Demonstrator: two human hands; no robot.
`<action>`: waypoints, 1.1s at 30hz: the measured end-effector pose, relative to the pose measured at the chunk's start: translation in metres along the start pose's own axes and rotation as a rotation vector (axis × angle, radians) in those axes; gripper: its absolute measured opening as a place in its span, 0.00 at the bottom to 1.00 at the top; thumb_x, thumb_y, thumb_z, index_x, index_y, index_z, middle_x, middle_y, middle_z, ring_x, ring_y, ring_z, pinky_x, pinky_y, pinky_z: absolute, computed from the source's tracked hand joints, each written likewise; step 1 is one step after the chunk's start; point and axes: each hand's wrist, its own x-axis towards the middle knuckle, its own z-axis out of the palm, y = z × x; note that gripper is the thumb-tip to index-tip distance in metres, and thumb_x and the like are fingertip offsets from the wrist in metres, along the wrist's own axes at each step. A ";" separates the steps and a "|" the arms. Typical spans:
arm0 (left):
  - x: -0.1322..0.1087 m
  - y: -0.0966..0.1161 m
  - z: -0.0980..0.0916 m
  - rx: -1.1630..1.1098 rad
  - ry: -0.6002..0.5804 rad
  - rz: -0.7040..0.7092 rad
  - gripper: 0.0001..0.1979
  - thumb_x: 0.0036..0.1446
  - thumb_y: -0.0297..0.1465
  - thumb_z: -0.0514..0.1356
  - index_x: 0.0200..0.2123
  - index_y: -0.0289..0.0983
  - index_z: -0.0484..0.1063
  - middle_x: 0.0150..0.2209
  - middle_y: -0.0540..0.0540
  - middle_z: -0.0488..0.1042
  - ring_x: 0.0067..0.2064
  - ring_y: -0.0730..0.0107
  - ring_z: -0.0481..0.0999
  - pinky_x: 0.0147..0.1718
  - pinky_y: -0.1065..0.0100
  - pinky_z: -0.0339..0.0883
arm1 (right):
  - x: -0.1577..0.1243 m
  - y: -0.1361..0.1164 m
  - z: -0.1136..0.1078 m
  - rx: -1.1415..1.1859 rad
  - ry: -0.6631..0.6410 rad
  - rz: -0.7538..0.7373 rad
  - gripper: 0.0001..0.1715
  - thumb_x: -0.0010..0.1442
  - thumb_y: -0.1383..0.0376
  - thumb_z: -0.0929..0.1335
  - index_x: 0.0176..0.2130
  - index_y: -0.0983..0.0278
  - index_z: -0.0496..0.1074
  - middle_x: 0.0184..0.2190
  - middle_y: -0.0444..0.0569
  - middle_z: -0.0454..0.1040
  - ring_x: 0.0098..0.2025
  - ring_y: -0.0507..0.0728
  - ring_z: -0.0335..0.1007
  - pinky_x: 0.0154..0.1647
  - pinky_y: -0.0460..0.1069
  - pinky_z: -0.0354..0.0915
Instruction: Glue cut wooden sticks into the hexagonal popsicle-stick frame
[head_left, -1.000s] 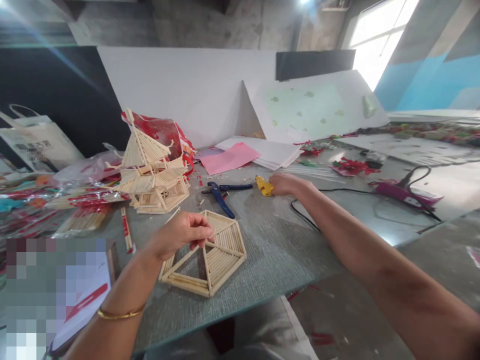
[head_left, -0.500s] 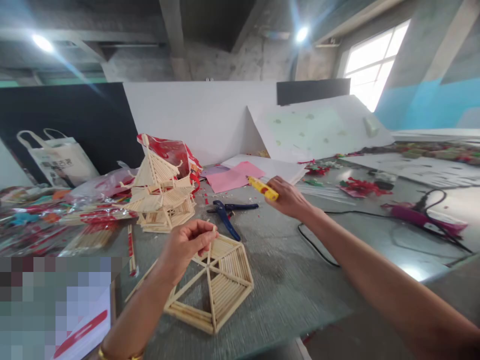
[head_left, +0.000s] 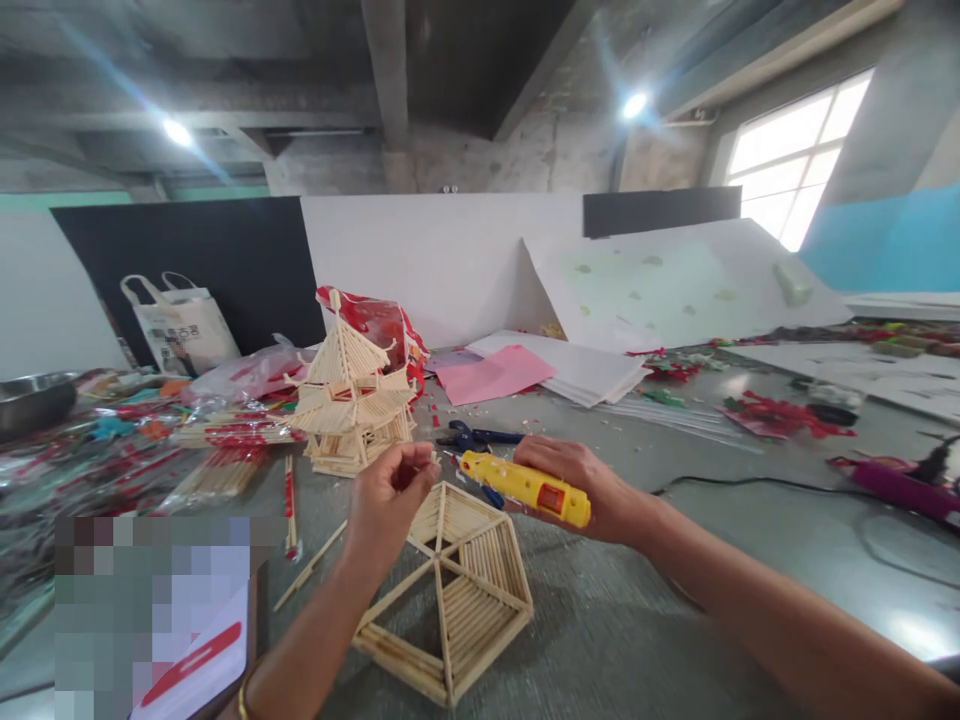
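My right hand is wrapped round a yellow hot glue gun. Its nozzle points left, close to the fingertips of my left hand. Those fingers are pinched on a short wooden stick, of which only a pale tip shows. Below both hands lies a hexagonal frame of wooden sticks with spokes; some sections are filled with rows of sticks, others are open. Behind the glue gun, partly covered by it, are blue-handled cutters. A stick-built pagoda model stands beyond my left hand.
Bundled sticks in plastic and mixed craft scraps crowd the left. One loose stick lies left of the frame. Pink paper and white sheets are at the back. A black cord runs right, towards a purple object.
My right hand has brought the glue gun down and left, from above the pink paper to my left fingertips. My left hand stays pinched above the frame. The view has shifted left.
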 end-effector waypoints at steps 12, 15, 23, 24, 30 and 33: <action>-0.002 0.001 0.000 0.120 -0.012 0.010 0.11 0.46 0.38 0.62 0.30 0.36 0.72 0.24 0.52 0.71 0.26 0.75 0.66 0.27 0.73 0.60 | 0.000 0.000 0.002 0.015 -0.019 -0.032 0.10 0.59 0.60 0.64 0.33 0.65 0.63 0.27 0.48 0.67 0.29 0.51 0.60 0.29 0.46 0.57; -0.002 0.000 -0.001 0.126 -0.022 0.014 0.11 0.46 0.38 0.62 0.30 0.36 0.72 0.24 0.52 0.70 0.25 0.75 0.65 0.26 0.74 0.59 | 0.000 -0.001 0.002 0.017 -0.022 -0.041 0.10 0.59 0.60 0.64 0.32 0.65 0.63 0.27 0.48 0.66 0.29 0.51 0.59 0.29 0.46 0.57; -0.001 -0.001 0.000 0.126 -0.025 0.024 0.12 0.45 0.38 0.63 0.30 0.36 0.72 0.23 0.52 0.70 0.25 0.75 0.65 0.25 0.73 0.59 | 0.001 -0.002 0.002 0.038 -0.035 -0.043 0.11 0.59 0.59 0.64 0.31 0.65 0.63 0.26 0.47 0.65 0.28 0.50 0.58 0.28 0.45 0.56; -0.001 0.000 0.000 0.123 -0.026 0.024 0.12 0.45 0.39 0.63 0.29 0.36 0.72 0.23 0.52 0.70 0.25 0.75 0.65 0.25 0.73 0.58 | 0.001 -0.002 0.002 0.039 -0.034 -0.045 0.11 0.59 0.60 0.64 0.31 0.65 0.63 0.26 0.47 0.65 0.27 0.50 0.58 0.27 0.46 0.55; -0.003 0.000 0.000 0.118 -0.032 0.016 0.12 0.45 0.39 0.63 0.29 0.36 0.72 0.23 0.52 0.69 0.25 0.75 0.65 0.25 0.73 0.58 | 0.002 -0.002 0.003 0.055 -0.031 -0.054 0.11 0.60 0.59 0.63 0.30 0.65 0.61 0.26 0.46 0.65 0.27 0.50 0.57 0.28 0.45 0.54; -0.002 -0.002 0.000 0.105 -0.028 0.023 0.12 0.45 0.39 0.63 0.29 0.36 0.72 0.23 0.52 0.69 0.24 0.75 0.65 0.24 0.73 0.58 | 0.002 -0.002 0.003 0.060 -0.033 -0.055 0.12 0.60 0.59 0.63 0.30 0.65 0.61 0.26 0.46 0.65 0.27 0.50 0.57 0.28 0.45 0.54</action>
